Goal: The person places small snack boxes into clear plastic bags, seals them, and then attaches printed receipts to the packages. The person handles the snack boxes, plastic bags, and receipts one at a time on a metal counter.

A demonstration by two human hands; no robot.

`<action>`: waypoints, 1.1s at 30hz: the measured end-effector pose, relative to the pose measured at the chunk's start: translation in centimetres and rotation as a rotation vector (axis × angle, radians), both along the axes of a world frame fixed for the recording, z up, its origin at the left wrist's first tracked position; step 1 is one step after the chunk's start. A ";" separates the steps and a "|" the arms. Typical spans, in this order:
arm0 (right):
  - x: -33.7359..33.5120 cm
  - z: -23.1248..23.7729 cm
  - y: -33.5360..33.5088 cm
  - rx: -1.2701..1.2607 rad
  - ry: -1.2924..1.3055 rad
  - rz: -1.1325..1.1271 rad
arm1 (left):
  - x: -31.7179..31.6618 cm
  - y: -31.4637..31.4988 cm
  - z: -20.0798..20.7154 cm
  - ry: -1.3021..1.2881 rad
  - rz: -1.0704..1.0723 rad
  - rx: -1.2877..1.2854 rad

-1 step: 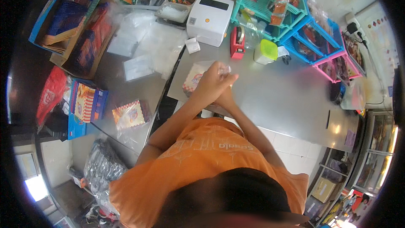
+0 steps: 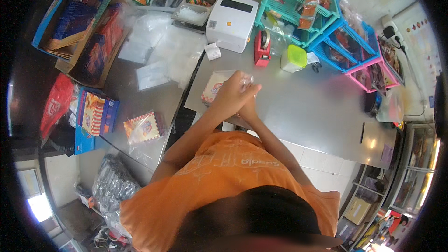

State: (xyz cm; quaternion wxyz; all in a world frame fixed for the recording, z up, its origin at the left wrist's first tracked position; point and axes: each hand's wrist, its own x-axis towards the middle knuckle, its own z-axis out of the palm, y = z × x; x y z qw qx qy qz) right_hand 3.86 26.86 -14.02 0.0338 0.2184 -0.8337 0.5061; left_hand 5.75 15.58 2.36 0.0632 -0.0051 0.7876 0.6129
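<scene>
Film of clear plastic (image 2: 247, 80) is being gripped in the curled fingers of the left hand (image 2: 232, 91). The right hand (image 2: 248, 106) is being mostly hidden by it, so its grip cannot be told. A cream package with a red-checkered edge (image 2: 211, 88) is being partly covered by the left hand on a grey metal table (image 2: 298, 102). Beyond, a red plastic tape dispenser (image 2: 262, 55) is being flanked by a white boxy machine (image 2: 231, 25) and a green-lidded white tub (image 2: 294, 59).

Steel table (image 2: 308, 98): white printer (image 2: 231, 25), red tape dispenser (image 2: 262, 56), green-lidded tub (image 2: 294, 59).
</scene>
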 end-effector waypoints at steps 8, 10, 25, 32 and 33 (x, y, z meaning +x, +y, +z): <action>-1.1 -1.5 0.2 -0.390 -0.430 -0.100 | -0.9 -11.6 -3.3 0.332 -0.260 -0.885; -1.4 -0.2 0.0 -0.411 -0.428 -0.018 | -2.5 -9.1 -8.4 0.123 -0.449 -0.897; 1.3 4.6 -3.6 -0.173 -0.081 -0.024 | -2.7 0.4 -20.1 0.034 0.163 1.014; -1.4 11.8 2.7 -0.518 -0.324 -0.094 | -5.5 -6.2 -6.1 0.228 0.280 0.570; -1.4 12.4 2.9 -0.547 -0.286 -0.174 | -4.8 -7.1 -3.0 0.268 0.153 0.524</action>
